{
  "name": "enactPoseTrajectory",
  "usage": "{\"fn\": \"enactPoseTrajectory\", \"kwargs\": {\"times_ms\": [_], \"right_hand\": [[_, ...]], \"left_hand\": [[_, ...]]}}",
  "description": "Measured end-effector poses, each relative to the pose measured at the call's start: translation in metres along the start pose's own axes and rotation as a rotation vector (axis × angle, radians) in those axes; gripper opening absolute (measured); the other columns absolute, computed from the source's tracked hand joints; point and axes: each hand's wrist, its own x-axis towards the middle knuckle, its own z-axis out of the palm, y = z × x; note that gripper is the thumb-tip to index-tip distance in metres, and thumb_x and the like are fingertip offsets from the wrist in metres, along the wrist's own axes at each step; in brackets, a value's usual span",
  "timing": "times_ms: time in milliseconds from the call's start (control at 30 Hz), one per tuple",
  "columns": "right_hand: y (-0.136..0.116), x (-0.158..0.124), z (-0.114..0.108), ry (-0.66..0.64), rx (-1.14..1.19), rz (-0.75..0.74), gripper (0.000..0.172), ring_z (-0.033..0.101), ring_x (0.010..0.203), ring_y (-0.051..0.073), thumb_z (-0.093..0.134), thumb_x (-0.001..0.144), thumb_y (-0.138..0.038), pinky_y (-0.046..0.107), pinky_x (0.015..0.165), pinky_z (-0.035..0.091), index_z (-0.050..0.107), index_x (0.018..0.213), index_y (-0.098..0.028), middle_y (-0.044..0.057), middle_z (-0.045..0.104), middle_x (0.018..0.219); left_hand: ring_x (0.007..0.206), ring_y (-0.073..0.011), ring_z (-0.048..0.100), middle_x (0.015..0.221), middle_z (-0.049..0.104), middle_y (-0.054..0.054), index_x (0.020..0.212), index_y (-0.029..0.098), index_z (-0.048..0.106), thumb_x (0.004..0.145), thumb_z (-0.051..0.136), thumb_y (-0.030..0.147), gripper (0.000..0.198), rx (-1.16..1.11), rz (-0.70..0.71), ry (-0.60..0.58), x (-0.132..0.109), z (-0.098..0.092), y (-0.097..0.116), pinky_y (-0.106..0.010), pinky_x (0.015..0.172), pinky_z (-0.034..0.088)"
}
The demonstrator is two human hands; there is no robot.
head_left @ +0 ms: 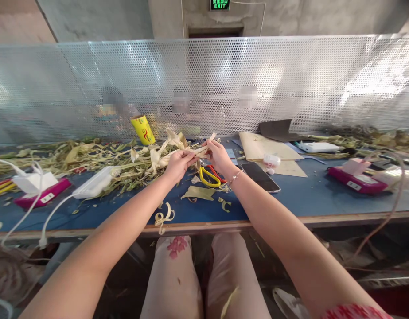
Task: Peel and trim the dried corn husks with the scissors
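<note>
Over the blue table (191,215), my left hand (181,165) pinches a pale dried leaf strip (201,151). Its other end is between the closed fingers of my right hand (218,155), so the strip spans the short gap between them. Pale dried husk-like leaves (162,155) lie just left of and behind my left hand. Below the hands are yellow-handled scissors (209,178) and a red-handled tool (216,172), partly hidden. A flat greenish leaf piece (199,193) and curled strips (164,216) rest nearer the front edge.
Dried stalks (74,153) cover the table's left. A yellow can (143,130) leans before the perforated metal screen (204,88). Right of my hands lie a phone (260,177), a small white bottle (271,160) and brown paper (264,146). White cables (51,212) cross the left edge.
</note>
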Motion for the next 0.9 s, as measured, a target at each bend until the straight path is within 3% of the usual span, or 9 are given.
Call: {"fn": "enactPoseTrajectory", "kwargs": {"times_ms": [167, 367, 467, 733, 900], "right_hand": [[-0.0025, -0.0017, -0.0014, -0.045, 0.018, 0.020, 0.032, 0.047, 0.055, 0.010, 0.053, 0.072, -0.051, 0.024, 0.055, 0.044, 0.054, 0.069, -0.019, -0.002, 0.051, 0.061], [0.0022, 0.0000, -0.0005, -0.113, -0.275, -0.194, 0.035, 0.043, 0.050, 0.010, 0.049, 0.075, -0.052, 0.025, 0.051, 0.039, 0.055, 0.064, -0.019, -0.002, 0.048, 0.055], [0.0016, -0.0008, -0.0006, -0.115, -0.342, -0.223, 0.034, 0.043, 0.049, 0.010, 0.048, 0.076, -0.051, 0.025, 0.051, 0.038, 0.055, 0.064, -0.019, -0.002, 0.048, 0.053], [0.0010, -0.0032, 0.0012, -0.159, -0.110, -0.130, 0.037, 0.044, 0.052, 0.008, 0.061, 0.064, -0.055, 0.024, 0.054, 0.041, 0.055, 0.062, -0.019, -0.003, 0.049, 0.057], [-0.0012, -0.0049, 0.0029, -0.161, 0.037, -0.009, 0.045, 0.047, 0.054, 0.009, 0.049, 0.072, -0.063, 0.024, 0.054, 0.040, 0.057, 0.070, -0.019, 0.000, 0.054, 0.062]], "left_hand": [[0.068, -0.0095, 0.061, 0.066, 0.060, 0.000, 0.062, 0.012, 0.054, 0.063, 0.070, 0.009, 0.016, 0.002, -0.009, -0.036, -0.0011, -0.0007, 0.0007, -0.029, 0.079, 0.051], [0.062, -0.0102, 0.060, 0.064, 0.059, 0.001, 0.065, 0.012, 0.056, 0.062, 0.068, 0.013, 0.012, 0.050, -0.018, -0.009, -0.0003, -0.0041, -0.0018, -0.029, 0.070, 0.051], [0.060, -0.0095, 0.059, 0.063, 0.059, 0.001, 0.065, 0.012, 0.057, 0.062, 0.067, 0.011, 0.011, 0.054, -0.019, -0.015, -0.0006, -0.0034, -0.0020, -0.028, 0.069, 0.051], [0.065, -0.0105, 0.060, 0.066, 0.061, -0.001, 0.063, 0.011, 0.059, 0.061, 0.068, 0.008, 0.009, 0.016, -0.024, -0.011, 0.0000, -0.0030, -0.0018, -0.030, 0.076, 0.049], [0.066, -0.0096, 0.060, 0.067, 0.061, -0.001, 0.061, 0.011, 0.056, 0.062, 0.068, 0.008, 0.012, 0.009, -0.033, -0.004, 0.0017, -0.0035, -0.0024, -0.028, 0.076, 0.050]]}}
